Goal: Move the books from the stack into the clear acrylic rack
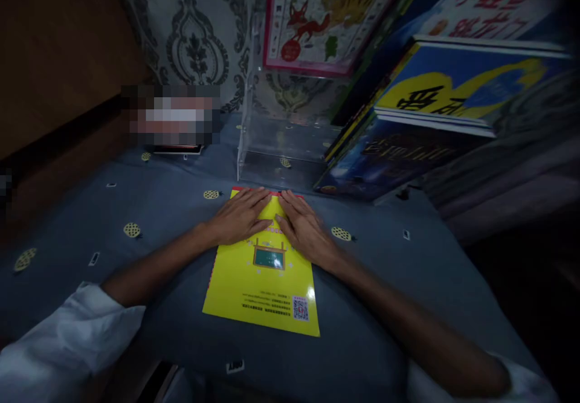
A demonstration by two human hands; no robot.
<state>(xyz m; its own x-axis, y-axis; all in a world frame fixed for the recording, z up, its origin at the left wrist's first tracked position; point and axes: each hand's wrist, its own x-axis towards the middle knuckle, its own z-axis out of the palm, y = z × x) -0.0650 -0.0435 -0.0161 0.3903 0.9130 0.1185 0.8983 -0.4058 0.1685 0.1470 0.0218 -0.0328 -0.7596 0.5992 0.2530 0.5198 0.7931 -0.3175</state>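
A yellow book [244, 288] with a red edge lies flat on the blue-grey cloth. Its face shows a green board picture and a QR code, with the print upside down to me. Across its far left part rests my left hand [242, 216], palm down with fingers stretched out. My right hand [306, 228] lies flat over the far right part, fingers also straight. The two hands come close together near the red edge, with a narrow strip of yellow between them. Beneath the palms the cover is hidden.
Just beyond the book stands a clear acrylic rack [267, 167]. A pink-framed animal book [312, 58] sits high in it, and several blue books [399, 149] lean at its right. Further left, a blurred-out item [174, 116] lies on the patterned tablecloth [172, 203].
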